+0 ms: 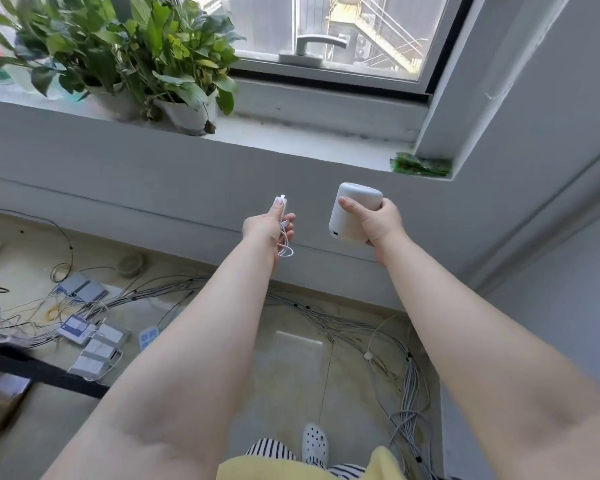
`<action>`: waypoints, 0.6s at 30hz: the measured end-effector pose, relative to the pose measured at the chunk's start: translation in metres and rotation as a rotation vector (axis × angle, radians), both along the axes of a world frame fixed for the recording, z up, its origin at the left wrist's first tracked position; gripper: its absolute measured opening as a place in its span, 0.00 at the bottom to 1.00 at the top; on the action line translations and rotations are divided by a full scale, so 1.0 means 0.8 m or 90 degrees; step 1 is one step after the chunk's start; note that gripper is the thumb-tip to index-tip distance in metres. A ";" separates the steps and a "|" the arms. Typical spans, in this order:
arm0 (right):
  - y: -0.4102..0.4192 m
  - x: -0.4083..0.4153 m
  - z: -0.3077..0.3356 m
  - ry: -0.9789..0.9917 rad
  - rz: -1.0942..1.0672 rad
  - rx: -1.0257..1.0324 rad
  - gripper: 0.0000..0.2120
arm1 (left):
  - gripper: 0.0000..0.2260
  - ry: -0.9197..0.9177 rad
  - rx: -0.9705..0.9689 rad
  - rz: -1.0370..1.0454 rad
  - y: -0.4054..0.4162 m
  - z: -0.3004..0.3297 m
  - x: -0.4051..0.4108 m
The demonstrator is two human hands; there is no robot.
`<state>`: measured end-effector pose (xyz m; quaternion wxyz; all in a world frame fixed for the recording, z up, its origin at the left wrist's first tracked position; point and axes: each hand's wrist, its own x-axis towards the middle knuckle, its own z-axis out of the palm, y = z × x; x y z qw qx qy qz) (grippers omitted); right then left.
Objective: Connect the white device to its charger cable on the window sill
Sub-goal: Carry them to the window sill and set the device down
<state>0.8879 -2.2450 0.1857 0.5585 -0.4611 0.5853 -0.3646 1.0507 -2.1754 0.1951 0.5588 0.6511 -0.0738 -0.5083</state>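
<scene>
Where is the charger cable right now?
In the head view, the white charger cable is bunched in the left hand, below the window sill, left of the white device.

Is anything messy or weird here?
Yes. A tangle of grey wires sprawls loose across the floor with small boxes scattered among them. A crumpled green wrapper lies on the window sill corner, like litter.

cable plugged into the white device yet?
No, unplugged. The cable is bunched in the left hand, its plug clear of the white device, held apart in the right hand.
</scene>
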 end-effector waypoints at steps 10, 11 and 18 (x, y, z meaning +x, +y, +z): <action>-0.094 0.061 -0.002 -0.007 -0.016 -0.016 0.34 | 0.12 0.010 -0.027 -0.011 -0.106 -0.003 0.061; -0.106 0.069 -0.005 -0.010 -0.023 -0.019 0.33 | 0.12 0.014 -0.029 -0.018 -0.119 -0.004 0.068; -0.201 0.133 -0.005 -0.017 -0.092 -0.044 0.30 | 0.14 0.002 -0.030 -0.070 -0.234 -0.001 0.139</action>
